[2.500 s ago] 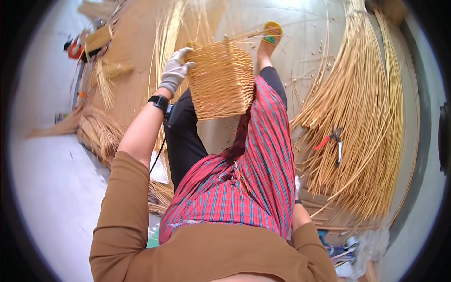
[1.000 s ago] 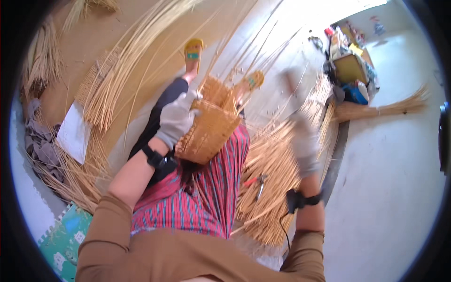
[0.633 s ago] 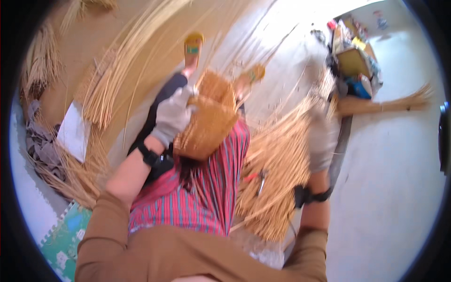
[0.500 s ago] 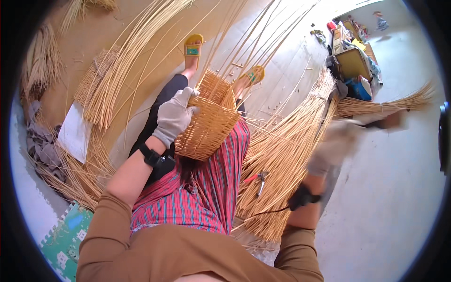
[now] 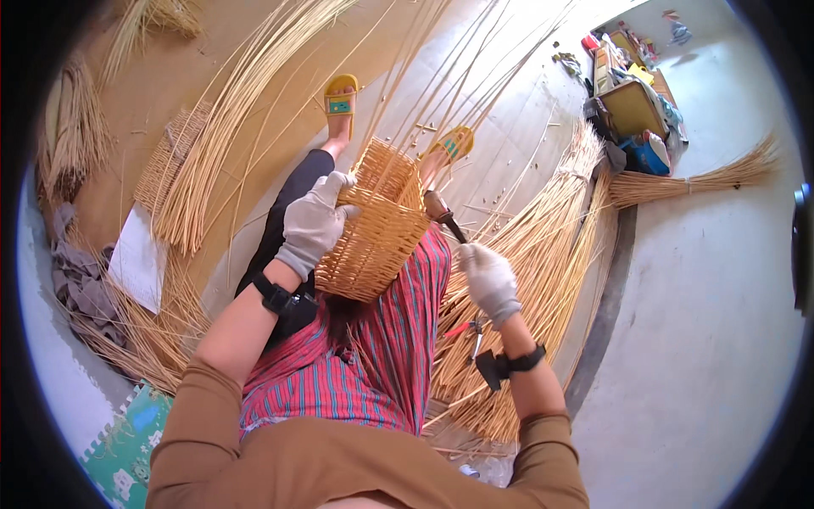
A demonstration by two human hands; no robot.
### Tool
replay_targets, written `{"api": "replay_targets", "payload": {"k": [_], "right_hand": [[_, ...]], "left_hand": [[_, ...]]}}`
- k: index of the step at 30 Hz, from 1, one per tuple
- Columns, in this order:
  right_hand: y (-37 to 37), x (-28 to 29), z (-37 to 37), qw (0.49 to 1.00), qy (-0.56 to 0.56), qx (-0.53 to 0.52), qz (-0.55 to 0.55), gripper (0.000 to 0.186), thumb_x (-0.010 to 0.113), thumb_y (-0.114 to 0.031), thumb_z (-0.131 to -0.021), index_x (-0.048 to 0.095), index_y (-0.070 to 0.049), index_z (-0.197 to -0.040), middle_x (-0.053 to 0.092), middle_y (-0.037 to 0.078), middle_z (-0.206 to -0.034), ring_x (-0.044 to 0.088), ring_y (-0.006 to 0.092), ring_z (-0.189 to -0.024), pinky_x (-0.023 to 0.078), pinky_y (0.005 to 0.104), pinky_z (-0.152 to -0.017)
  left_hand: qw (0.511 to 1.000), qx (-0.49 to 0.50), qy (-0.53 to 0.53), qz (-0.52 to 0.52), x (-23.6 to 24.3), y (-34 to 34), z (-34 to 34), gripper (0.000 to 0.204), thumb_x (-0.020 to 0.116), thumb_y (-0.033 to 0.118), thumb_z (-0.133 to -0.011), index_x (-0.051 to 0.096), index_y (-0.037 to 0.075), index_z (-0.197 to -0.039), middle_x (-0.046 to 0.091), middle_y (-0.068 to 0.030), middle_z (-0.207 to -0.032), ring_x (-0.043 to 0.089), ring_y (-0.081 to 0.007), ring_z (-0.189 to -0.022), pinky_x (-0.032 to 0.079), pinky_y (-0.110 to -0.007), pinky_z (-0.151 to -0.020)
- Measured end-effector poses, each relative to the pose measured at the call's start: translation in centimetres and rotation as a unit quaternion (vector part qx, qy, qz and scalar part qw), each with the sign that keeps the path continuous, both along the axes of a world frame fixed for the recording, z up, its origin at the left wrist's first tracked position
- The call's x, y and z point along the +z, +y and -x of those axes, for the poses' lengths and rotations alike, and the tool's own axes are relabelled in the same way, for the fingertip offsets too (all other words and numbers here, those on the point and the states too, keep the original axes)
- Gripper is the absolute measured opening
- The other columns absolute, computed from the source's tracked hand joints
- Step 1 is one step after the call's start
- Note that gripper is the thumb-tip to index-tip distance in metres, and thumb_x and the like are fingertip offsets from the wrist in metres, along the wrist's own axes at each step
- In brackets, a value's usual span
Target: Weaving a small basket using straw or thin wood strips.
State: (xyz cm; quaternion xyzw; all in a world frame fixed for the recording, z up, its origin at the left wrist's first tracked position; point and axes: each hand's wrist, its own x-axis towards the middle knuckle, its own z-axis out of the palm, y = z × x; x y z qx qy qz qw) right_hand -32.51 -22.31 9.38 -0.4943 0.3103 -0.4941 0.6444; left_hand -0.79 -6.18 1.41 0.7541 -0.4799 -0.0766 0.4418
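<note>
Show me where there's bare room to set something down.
Mostly bare: the brown surface between the top-left straw bundle and the woven panel, and a narrow grey floor strip between the long strands and the left leg. Crowded: right of the basket, where the tool, right hand and straw heap sit close together.

Your basket [image 5: 373, 246] looks like rough, bumpy woven cane with a little shine. Your gloves [image 5: 312, 225] look like soft, dull cloth. Your tool [image 5: 443, 215] has a brown end that looks like smooth wood. The cloth on your lap [image 5: 339, 390] is matt and wrinkly. Your slippers [image 5: 341, 83] look like smooth plastic.
</note>
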Motion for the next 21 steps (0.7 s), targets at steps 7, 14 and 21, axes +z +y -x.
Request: {"api": "replay_targets", "payload": {"k": [7,14,21], "right_hand": [[3.2,3.9,-0.8,0.967,0.238,-0.072,0.051,0.036,0.053,-0.033,-0.111,0.062,-0.006,-0.088,0.05,-0.004,-0.071,0.038,0.0035,-0.06,0.033,0.023,-0.055],[6.5,-17.6,16.4,0.738,0.658,-0.064,-0.137,0.034,0.06,-0.04,-0.103,0.07,-0.008,-0.112,0.07,0.014,-0.085,0.07,0.0318,-0.082,0.054,0.0421,-0.078],[1.3,-1.4,-2.6,0.764,0.527,-0.013,0.371,0.032,0.071,-0.016,-0.091,0.068,-0.01,-0.122,0.069,0.015,-0.114,0.064,0.0387,-0.109,0.051,0.0465,-0.096]], "left_hand": [[0.998,0.006,-0.018,-0.063,1.8,-7.4,-3.8,0.043,0.079,0.021,-0.087,0.056,0.019,-0.123,0.071,-0.0136,-0.117,0.07,-0.0383,-0.101,0.055,-0.047,-0.079],[0.985,-0.012,0.013,-0.174,2.0,-13.1,-5.9,0.041,0.079,0.026,-0.09,0.055,0.018,-0.123,0.072,-0.0169,-0.11,0.07,-0.04,-0.099,0.053,-0.046,-0.083],[0.994,-0.029,-0.095,-0.038,2.5,-10.5,-4.9,0.048,0.085,0.019,-0.081,0.058,0.01,-0.12,0.072,-0.014,-0.117,0.068,-0.0375,-0.109,0.053,-0.045,-0.095]]}}
